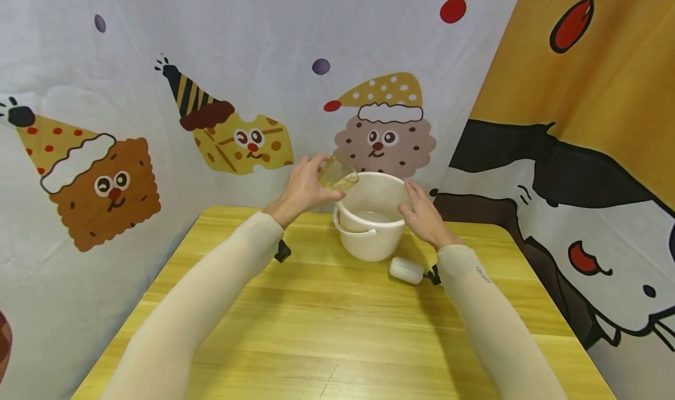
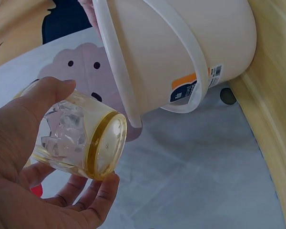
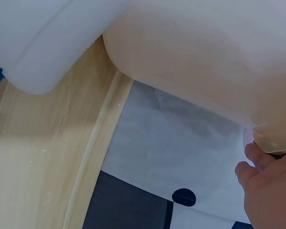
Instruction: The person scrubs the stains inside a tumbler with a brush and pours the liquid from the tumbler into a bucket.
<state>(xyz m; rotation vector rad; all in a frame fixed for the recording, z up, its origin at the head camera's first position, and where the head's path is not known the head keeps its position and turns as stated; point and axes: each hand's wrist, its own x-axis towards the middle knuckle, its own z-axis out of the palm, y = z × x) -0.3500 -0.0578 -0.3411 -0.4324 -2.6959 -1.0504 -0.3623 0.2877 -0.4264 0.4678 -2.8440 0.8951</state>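
Observation:
My left hand (image 1: 307,183) holds a clear yellowish drinking glass (image 1: 337,174), tilted on its side at the left rim of the white bucket (image 1: 371,242). In the left wrist view the glass (image 2: 81,133) shows a faceted wall and a gold band near its base, with the thumb on one side and fingers on the other. My right hand (image 1: 426,217) grips the bucket's right rim; in the right wrist view that hand (image 3: 271,191) sits at the rim. Some liquid (image 1: 377,216) shows at the bottom inside the bucket.
The bucket stands toward the back of a wooden table (image 1: 295,330), its handle (image 1: 354,232) hanging down on the near left side. A white rounded cylinder (image 1: 405,270) is in front of it, by the right wrist. A cartoon-printed cloth (image 1: 253,31) hangs behind the table.

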